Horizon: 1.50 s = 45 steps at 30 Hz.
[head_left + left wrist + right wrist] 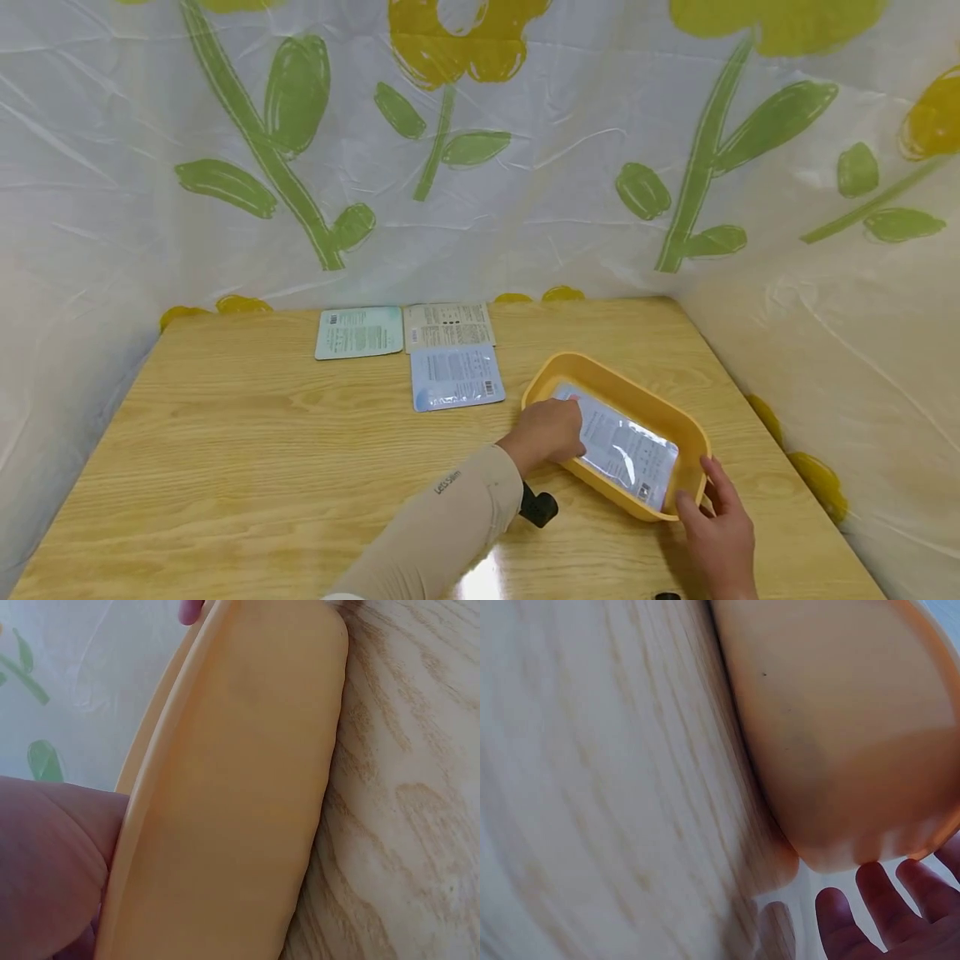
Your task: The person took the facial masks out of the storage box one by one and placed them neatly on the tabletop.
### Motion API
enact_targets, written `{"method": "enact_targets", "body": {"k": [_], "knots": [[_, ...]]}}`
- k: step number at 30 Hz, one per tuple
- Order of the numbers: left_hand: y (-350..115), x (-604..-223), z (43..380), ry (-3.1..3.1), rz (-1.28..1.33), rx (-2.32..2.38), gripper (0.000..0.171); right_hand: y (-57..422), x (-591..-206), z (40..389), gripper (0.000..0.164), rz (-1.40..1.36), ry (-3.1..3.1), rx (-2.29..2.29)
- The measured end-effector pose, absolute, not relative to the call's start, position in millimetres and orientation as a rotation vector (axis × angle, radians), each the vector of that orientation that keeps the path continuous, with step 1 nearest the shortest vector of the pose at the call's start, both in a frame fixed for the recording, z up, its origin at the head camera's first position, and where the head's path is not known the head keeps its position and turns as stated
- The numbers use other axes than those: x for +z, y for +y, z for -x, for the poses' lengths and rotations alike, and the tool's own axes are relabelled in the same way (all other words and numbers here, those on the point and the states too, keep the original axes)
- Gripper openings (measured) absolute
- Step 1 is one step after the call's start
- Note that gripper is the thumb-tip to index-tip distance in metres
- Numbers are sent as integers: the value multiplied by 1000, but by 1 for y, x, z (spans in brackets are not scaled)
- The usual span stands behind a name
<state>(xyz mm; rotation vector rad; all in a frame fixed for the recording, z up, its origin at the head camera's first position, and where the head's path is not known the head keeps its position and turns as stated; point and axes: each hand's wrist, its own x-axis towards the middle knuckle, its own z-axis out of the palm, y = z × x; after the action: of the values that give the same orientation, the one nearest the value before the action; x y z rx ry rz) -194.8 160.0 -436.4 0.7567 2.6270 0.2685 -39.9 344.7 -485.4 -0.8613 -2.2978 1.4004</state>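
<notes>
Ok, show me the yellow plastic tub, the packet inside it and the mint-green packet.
Yellow plastic tub (635,403), head view: far inner wall.
Packet inside tub (618,443), head view: its middle.
Mint-green packet (359,332), head view: its middle.

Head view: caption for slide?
Left hand reaches into a yellow tray holding a pale-blue printed sachet; right hand at the rim.

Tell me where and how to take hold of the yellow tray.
The yellow tray is best taken by its rim at both short ends, probably from left and right: it is long and open-topped, with a packet inside.
</notes>
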Motion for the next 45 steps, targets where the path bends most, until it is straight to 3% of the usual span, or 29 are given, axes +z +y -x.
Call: {"method": "enact_targets", "body": {"k": [3,8,11,24,32,40,45], "knots": [[161,-436,194,2632,-759,254,39,344,-485,39,61,861,-2275,1420],[160,-437,193,2655,-766,305,61,343,-484,40,62,873,-2270,1434],[159,-439,192,2664,-777,370,59,343,-483,41,62,891,-2290,1417],[149,-437,192,2622,-731,794,33,343,-481,43,62,903,-2311,1402],[149,-438,193,2559,-877,793,24,345,-483,41,63,918,-2316,1410],[146,-436,196,2461,-924,882,48,346,-483,40,63,889,-2301,1426],[144,-436,195,2378,-820,982,48,345,-482,39,62,885,-2293,1448]]}}
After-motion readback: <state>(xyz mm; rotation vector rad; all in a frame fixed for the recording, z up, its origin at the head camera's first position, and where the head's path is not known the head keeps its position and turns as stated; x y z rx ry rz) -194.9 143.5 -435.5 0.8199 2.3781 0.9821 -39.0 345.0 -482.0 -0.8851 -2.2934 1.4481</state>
